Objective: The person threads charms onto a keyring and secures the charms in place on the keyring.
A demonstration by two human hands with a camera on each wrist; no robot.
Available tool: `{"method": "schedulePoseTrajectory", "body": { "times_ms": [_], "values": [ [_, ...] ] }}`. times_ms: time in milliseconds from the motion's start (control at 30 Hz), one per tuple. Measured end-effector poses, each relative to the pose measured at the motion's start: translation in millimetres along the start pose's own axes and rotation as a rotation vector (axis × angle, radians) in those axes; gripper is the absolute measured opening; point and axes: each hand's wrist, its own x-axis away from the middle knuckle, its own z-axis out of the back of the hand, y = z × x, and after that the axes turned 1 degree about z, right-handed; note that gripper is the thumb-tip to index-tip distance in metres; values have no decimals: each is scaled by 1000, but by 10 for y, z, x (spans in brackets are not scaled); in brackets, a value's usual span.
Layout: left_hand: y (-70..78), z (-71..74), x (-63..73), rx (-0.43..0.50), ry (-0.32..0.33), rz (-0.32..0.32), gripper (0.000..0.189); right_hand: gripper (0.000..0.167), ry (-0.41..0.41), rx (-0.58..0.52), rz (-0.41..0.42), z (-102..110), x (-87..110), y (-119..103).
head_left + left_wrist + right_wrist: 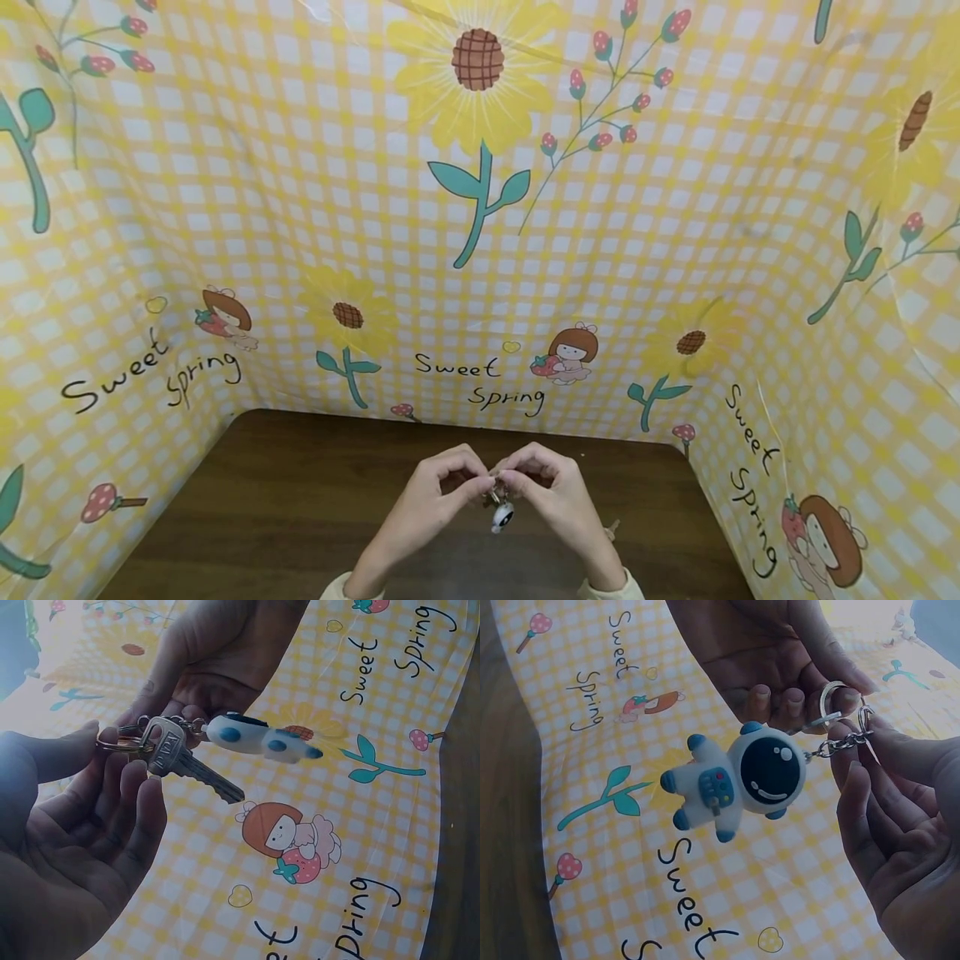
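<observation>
Over the table, my left hand (444,492) and right hand (551,490) meet fingertip to fingertip at a metal key ring (109,742). Thumb and finger of the left hand pinch this ring. A silver key (171,759) hangs from it, blade pointing away from the left palm. The right hand pinches the ring end of a short chain (843,744). From that chain dangles a white and blue astronaut figure (769,771) with a dark visor. The right fingertips partly hide where chain and ring come together.
A dark brown wooden table (300,483) lies beneath the hands. Yellow checked cloth (285,167) with flowers stands around its back and sides. A small key-like object (612,528) lies on the table beside the right forearm, partly hidden by it.
</observation>
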Motion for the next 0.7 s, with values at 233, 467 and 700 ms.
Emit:
{"method": "schedulePoseTrajectory", "body": {
  "times_ms": [233,467,700],
  "values": [
    [-9,3,7,7,-6,-13,10,8,15,11,-9,-5,12,10],
    [-19,15,15,25,-37,-27,9,4,24,9,-6,9,7,21],
    [-43,6,16,12,-20,-59,6,5,11,-14,16,11,9,20]
  ]
}}
